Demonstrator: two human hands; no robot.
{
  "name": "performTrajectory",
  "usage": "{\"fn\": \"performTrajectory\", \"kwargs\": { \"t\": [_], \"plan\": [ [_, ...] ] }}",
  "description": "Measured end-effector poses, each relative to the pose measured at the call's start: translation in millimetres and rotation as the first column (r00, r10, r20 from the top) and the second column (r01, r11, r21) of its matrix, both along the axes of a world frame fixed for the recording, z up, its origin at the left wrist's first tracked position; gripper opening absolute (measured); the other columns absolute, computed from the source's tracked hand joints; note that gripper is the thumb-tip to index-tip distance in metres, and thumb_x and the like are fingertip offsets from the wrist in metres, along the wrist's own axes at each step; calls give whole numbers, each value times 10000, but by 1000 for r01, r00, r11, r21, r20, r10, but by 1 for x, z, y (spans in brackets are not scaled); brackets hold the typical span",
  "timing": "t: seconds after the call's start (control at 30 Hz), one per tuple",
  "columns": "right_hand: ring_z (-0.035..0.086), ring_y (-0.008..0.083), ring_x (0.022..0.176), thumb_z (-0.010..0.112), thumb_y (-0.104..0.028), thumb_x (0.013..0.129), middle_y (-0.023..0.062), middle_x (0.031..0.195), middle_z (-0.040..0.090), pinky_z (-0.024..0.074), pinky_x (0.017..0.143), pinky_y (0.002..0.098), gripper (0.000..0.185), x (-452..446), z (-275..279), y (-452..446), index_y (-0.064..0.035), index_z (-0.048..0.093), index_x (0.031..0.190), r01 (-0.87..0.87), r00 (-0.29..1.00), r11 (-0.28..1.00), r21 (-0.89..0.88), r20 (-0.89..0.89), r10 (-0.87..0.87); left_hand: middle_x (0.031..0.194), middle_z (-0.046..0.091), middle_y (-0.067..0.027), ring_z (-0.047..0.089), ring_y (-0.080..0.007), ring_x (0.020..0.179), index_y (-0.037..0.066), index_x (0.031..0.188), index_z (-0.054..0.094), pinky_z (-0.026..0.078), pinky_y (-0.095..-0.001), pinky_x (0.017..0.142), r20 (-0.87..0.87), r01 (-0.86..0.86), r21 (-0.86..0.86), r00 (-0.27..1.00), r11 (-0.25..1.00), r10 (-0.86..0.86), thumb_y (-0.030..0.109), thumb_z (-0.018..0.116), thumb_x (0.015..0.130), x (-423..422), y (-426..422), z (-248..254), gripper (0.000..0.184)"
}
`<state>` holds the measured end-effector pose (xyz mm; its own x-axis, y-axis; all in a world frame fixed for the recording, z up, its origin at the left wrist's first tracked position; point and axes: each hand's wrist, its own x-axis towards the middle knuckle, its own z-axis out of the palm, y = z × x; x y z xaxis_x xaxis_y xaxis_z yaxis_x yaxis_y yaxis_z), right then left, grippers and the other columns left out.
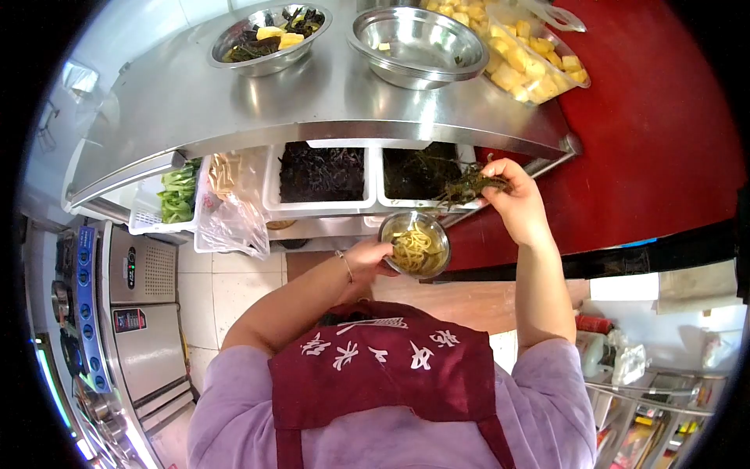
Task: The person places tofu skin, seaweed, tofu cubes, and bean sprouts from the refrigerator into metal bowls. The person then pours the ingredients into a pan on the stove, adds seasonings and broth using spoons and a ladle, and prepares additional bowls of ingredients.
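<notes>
My left hand (369, 256) is closed on the rim of a small metal bowl (446, 241), which holds yellowish noodle-like strips (416, 250). My right hand (517, 202) pinches a bunch of dark green, stringy seaweed-like strands (471, 186), up and to the right of the bowl. Behind that bunch stands a white bin (384, 205) of similar dark green strands, partly covered by it. A second white bin (271, 195), with dark purplish-black shreds (322, 172), sits to its left.
Leafy greens (180, 191) and a plastic bag (234, 207) lie farther left. On the steel shelf (164, 102) above are a metal bowl of mixed food (269, 66), stacked metal bowls (418, 74) and a bag of yellow chunks (531, 66). A red surface (648, 117) extends right.
</notes>
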<state>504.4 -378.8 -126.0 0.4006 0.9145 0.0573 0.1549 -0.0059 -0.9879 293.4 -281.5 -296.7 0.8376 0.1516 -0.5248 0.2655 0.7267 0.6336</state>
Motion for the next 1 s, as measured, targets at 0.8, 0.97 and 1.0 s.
{"fn": "performTrajectory", "kwargs": {
  "t": [0.8,0.97,1.0],
  "plan": [
    [590,136,750,542,-172,904,74,896,611,489,604,249,193,-37,-182,26,-13,556,1011,-100,726,926,-363,-663,-182,1079,548,-159,603,-288,906,52,1278,347,530,-450,759,75,-173,27,983,985,171,9,429,798,-6,-4,-40,489],
    [615,289,741,569,-228,862,89,807,614,499,693,336,213,-54,-201,4,-69,608,999,-108,902,932,-347,359,239,1049,549,-143,605,-269,887,42,1250,370,545,-424,723,32,-135,47,991,990,133,-18,440,770,-12,3,-38,489],
    [598,314,855,573,-162,835,132,901,616,481,793,365,212,-63,-169,-3,-27,614,993,-147,736,918,-367,580,349,1049,549,-143,605,-269,887,42,1250,370,545,-424,723,32,-137,44,990,990,135,-18,440,770,-12,1,-41,489]
  ]
}}
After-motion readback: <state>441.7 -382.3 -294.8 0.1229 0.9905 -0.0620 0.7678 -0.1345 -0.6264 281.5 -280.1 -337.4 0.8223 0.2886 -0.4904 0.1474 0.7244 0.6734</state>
